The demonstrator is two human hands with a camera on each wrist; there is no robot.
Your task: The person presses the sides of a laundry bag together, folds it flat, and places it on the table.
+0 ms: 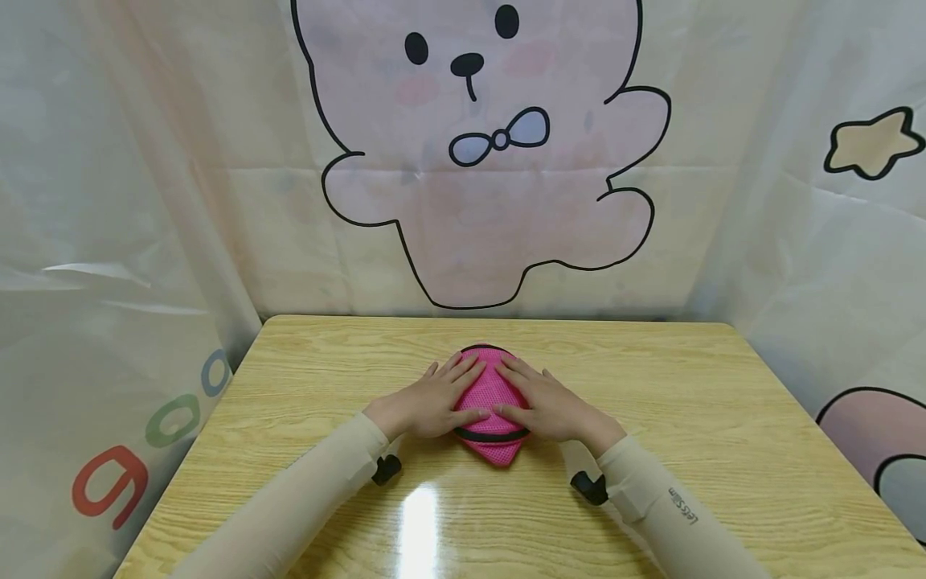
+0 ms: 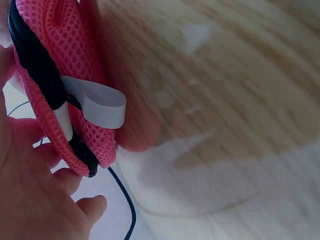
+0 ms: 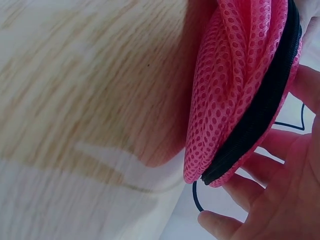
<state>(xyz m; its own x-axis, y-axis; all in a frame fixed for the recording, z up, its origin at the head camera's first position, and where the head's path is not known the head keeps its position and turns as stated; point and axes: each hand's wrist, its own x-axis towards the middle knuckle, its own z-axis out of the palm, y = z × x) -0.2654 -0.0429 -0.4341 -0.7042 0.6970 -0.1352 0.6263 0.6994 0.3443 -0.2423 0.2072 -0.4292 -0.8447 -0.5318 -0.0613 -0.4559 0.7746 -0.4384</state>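
- Has both hands on a rounded, bright pink mesh-fabric pouch (image 1: 486,394), set near the middle of the pale wood-grain surface (image 1: 687,474).
- Lays the left hand (image 1: 432,402) over the pouch's left side, fingers straight and fanned wide, thumb reaching inward; pinches nothing that shows.
- Mirrors that with the right hand (image 1: 555,402) on the right side, likewise spread wide and touching without gripping; brings the two thumbs near each other across the top.
- Tapers, on the pouch's near side, to a soft point beyond a curved black band (image 1: 492,437).
- Shows in the left wrist view a white ribbon loop (image 2: 106,106) jutting from the pouch's edge, apart from the fingers.
- Shows in the right wrist view a black zip strip (image 3: 255,120) along the rim; cannot tell whether fully done up.
- Looks, as a judgement, like a step of steadying, pressing or smoothing the pouch with both hands together, rather than lifting or unzipping.
- Would call next, if flattening further, for even pressure from both sides; if working the zip, for one hand bracing the pouch and the other pinching near the ribbon.
- Probably gives and shifts easily under uneven pushing, being soft mesh.
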